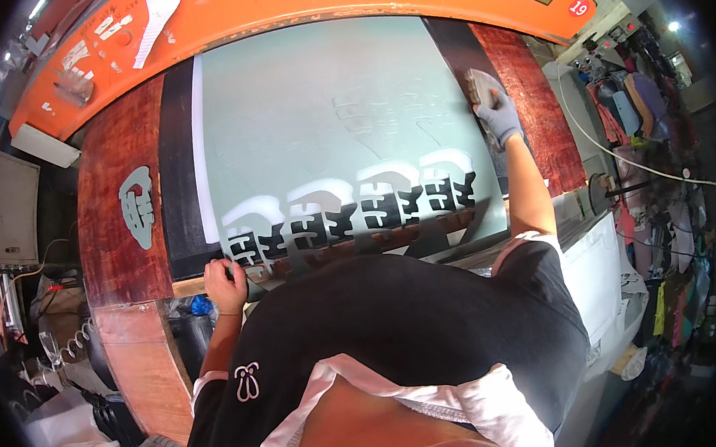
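Note:
A large pale grey-green sheet point(284, 121) lies on the dark work surface before me, with a row of shoe-upper-shaped cutouts point(382, 209) along its near edge. Faint outlines mark the sheet's middle. My right hand point(500, 118), in a grey glove, is at the sheet's far right edge. Its fingers close round a pale, layered-looking piece point(481, 87), blurred, so its kind is unclear. My bare left hand point(225, 286) is at the front left corner of the surface, fingers curled beside the sheet's near edge. Something dark shows at those fingers, but I cannot make out what.
An orange machine beam point(276, 6) spans the far side. A grey slotted shoe-upper-shaped piece point(137, 207) rests on the left reddish board point(102, 179). Another reddish board point(532, 103) is at the right, with a white cable point(619, 151) beyond and hanging pieces point(640, 104) farther right.

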Tool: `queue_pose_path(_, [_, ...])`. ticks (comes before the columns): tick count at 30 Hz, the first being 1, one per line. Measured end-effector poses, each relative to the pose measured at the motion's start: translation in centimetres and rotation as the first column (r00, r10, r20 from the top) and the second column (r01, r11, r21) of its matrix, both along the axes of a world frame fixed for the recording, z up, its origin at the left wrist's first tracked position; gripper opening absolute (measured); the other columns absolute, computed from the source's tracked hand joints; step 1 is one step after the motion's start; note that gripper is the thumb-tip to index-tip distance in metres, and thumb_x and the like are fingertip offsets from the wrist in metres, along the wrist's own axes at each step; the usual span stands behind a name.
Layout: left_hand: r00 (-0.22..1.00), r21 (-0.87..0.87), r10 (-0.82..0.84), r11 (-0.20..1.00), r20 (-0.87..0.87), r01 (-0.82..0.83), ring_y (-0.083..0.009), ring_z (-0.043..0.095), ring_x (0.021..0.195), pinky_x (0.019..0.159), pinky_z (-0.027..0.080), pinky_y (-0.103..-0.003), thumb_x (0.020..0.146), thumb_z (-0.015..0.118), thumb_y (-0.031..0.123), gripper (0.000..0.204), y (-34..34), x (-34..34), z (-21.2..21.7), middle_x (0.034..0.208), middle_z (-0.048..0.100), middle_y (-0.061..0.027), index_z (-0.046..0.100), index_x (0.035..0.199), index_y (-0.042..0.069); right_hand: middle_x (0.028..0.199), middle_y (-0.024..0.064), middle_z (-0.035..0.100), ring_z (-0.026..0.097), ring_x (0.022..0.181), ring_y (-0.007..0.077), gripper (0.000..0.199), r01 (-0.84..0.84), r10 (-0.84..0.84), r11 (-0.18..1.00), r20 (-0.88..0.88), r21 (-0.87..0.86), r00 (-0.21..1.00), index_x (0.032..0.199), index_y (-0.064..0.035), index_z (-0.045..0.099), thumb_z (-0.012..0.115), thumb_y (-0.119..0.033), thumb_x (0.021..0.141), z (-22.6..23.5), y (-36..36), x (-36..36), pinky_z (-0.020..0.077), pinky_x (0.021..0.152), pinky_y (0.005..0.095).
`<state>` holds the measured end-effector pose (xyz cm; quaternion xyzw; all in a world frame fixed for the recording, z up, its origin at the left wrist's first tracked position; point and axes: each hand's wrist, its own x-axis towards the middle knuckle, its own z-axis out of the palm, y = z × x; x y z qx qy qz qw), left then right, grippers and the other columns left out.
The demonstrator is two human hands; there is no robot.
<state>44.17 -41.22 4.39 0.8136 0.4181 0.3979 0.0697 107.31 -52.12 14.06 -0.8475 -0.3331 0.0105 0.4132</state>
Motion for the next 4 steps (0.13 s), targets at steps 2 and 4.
queue_pose_path(2, [0.999, -0.010, 0.021, 1.000, -0.027, -0.021, -0.0322, 0.050, 0.073, 0.065, 0.040, -0.041, 0.074, 0.059, 0.009, 0.012, -0.2, -0.1, 0.0, 0.076, 0.051, -0.0121, 0.049, 0.079, 0.004, 0.132, 0.0180, 0.043, 0.045, 0.118, 0.0342, 0.074, 0.134, -0.079, 0.954, 0.205, -0.267, 0.976, 0.125, -0.0108, 0.052, 0.070, -0.041, 0.060, -0.3, -3.8, 0.3, 0.0377, 0.100, 0.0381])
queue_pose_path(4, [0.998, -0.022, 0.055, 0.998, -0.004, -0.055, -0.0320, 0.051, 0.074, 0.065, 0.041, -0.041, 0.074, 0.060, 0.011, 0.014, -0.4, -0.1, -0.1, 0.076, 0.052, -0.0122, 0.050, 0.081, 0.005, 0.134, 0.0167, 0.042, 0.044, 0.121, 0.0332, 0.074, 0.230, -0.112, 0.874, 0.282, -0.429, 0.953, 0.126, -0.0148, 0.052, 0.069, -0.045, 0.060, -0.9, -5.0, 0.1, 0.0369, 0.101, 0.0392])
